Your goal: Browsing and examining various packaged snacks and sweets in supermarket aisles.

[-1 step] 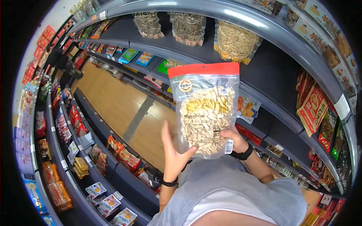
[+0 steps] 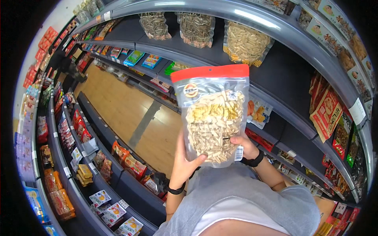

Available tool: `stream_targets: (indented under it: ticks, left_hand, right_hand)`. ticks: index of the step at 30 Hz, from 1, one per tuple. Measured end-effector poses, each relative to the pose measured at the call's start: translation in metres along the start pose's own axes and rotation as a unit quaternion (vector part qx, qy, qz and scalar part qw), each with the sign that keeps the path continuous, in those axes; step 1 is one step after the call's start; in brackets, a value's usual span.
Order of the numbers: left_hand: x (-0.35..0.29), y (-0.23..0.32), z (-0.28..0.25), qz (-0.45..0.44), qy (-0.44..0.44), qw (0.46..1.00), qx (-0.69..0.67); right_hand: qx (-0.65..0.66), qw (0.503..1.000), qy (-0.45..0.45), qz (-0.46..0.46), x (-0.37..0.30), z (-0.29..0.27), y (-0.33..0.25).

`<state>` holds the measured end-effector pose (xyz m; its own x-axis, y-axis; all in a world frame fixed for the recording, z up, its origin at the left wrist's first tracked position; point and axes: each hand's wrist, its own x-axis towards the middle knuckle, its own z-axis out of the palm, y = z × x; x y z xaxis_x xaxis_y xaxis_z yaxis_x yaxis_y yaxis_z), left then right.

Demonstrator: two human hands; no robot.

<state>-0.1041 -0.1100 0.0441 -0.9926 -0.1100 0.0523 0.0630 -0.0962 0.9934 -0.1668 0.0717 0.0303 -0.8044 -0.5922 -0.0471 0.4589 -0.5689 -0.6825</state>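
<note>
I hold a clear bag of sunflower seeds (image 2: 214, 122) with a red top strip upright in front of my body. My left hand (image 2: 186, 163) grips its lower left side, with the thumb on the front and the fingers hidden behind. At the lower right, my right hand (image 2: 246, 147) is closed on the bag, its thumb pressing the front beside a white barcode label. Each wrist wears a black band. Beyond the bag, a similar bag of pale seeds (image 2: 248, 43) stands on the shelf, with two bags of darker seeds (image 2: 196, 30) to its left.
A long dark shelf (image 2: 275, 84) curves across the far side and right, with red snack packs (image 2: 327, 112) on it. On the left, another shelf unit (image 2: 132, 196) bears packaged snacks. A wooden floor (image 2: 118, 102) runs between them. A dark figure (image 2: 65, 65) is at the far left.
My left hand's fingers, spread out beside the bag before, have closed in behind its edge. The bag's top has shifted slightly left and the bag tilts a little more. My right hand keeps its grip.
</note>
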Motion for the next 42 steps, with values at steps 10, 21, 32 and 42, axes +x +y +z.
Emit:
stream_targets:
  ticks: [10,21,32,42]
  left_hand:
    - [-0.007,-0.003,0.008,-0.045,0.096,0.988,-0.109]
    - [-0.006,-0.010,0.016,0.014,0.180,0.979,-0.093]
    - [-0.008,-0.014,0.004,0.002,0.175,0.984,-0.012]
    - [-0.002,-0.017,-0.001,0.054,0.239,0.960,0.138]
  right_hand:
    - [-0.568,0.706,0.159,-0.393,0.013,0.014,-0.011]
    - [-0.674,0.669,0.010,-0.314,0.010,0.050,-0.001]
    - [-0.676,0.657,0.032,-0.332,0.050,0.042,-0.017]
    - [-0.578,0.778,0.028,-0.245,0.026,0.049,0.021]
